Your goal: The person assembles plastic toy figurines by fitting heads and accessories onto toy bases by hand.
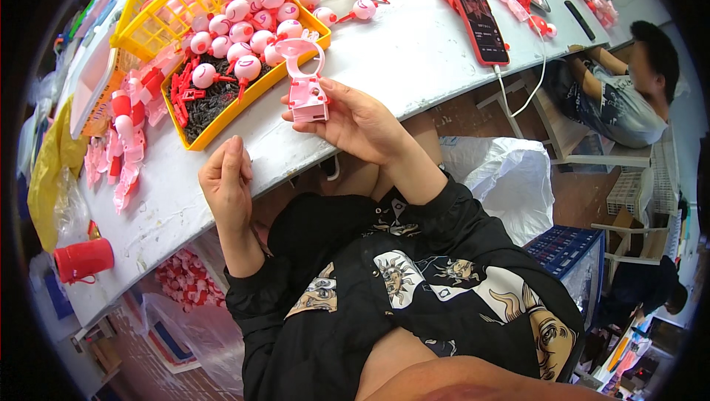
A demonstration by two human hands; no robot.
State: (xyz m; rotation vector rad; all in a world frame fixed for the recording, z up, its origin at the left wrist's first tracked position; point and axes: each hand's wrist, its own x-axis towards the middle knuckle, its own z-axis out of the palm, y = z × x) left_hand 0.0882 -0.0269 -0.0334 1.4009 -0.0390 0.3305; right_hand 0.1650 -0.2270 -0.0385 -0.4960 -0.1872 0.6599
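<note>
My right hand (359, 124) is closed on a small pink plastic toy part (308, 98), gripping its boxy lower half between thumb and fingers. A round ring-like piece stands up from the top of that part. My left hand (228, 179) is at the table's front edge, thumb and fingers pressed together; anything between them is hidden. Beyond both hands sits a yellow tray (255, 94). It holds white-and-pink balls (247, 68) with red stems, red clips (182, 98) and a heap of small dark pieces (211, 110).
A yellow basket (166, 13) stands behind the tray. Pink and red parts (126, 138) are piled at left, near a red cup-like container (83, 259). A phone (481, 24) on a white cable lies at right. Another person (629, 98) sits beyond it. A white plastic bag (503, 179) is beside me.
</note>
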